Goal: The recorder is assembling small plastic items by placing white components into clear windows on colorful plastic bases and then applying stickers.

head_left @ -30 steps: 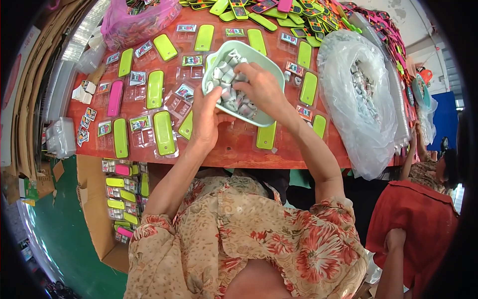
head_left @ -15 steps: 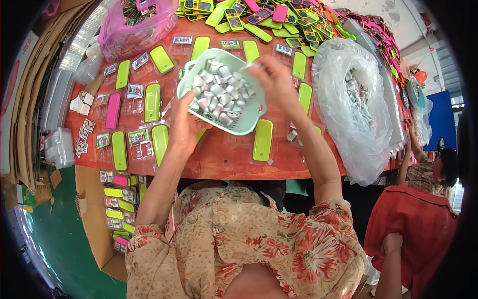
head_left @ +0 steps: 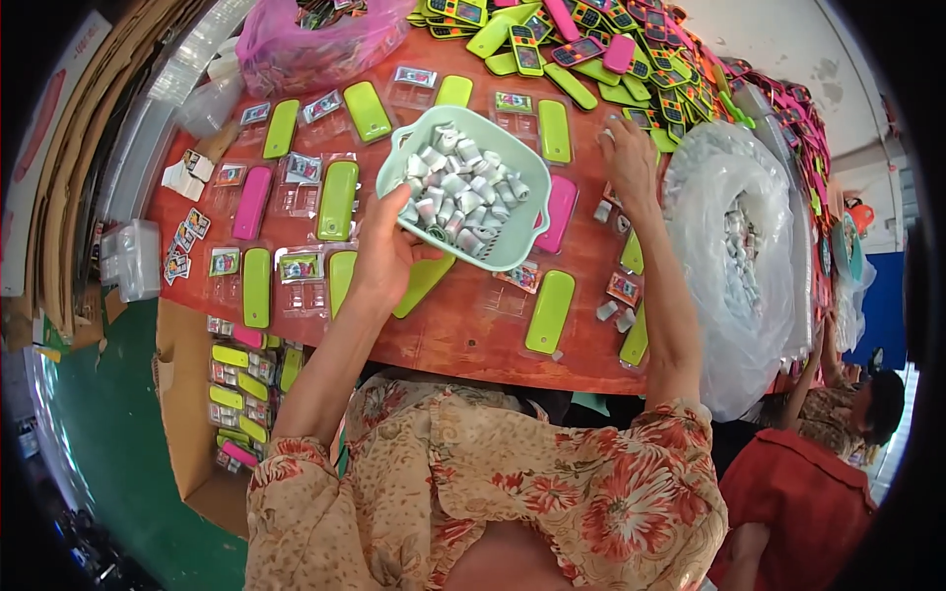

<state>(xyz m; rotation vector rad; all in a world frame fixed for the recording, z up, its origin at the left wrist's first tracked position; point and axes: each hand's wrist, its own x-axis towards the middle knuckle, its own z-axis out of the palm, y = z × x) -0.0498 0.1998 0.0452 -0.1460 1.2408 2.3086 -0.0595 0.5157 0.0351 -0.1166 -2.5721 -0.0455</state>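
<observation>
Mint-green plastic, slotted along its walls, makes up the shallow rectangular basket [head_left: 512,212] that the left hand [head_left: 386,251] holds up over the red-brown wooden surface [head_left: 473,325]. The grip is clamped on the basket's near left rim, thumb over the edge and fingers under it, so the basket hangs above the middle of the surface, tilted toward the person. It is heaped with small silver-grey wrapped pieces [head_left: 455,192]. The basket looks stiff and light in itself, yet the loose load would slide toward the low edge if it tips further; a hold on the rim at a long side, or under the base, seems the steadiest. Its long axis runs from the upper left to the lower right of the view, with the open top facing up and slightly toward the person.

The right hand [head_left: 627,158] reaches out to the far right of the surface, fingers bent down on or just above it; whether the grip has closed on anything I cannot tell. A few loose silver-grey pieces [head_left: 603,211] lie near it. Lime-green oblong toy phones [head_left: 338,200] and pink ones [head_left: 251,202] lie in rows with clear blister trays [head_left: 299,268] all around. A large clear plastic bag [head_left: 744,256] holding more silver pieces stands at the right.
</observation>
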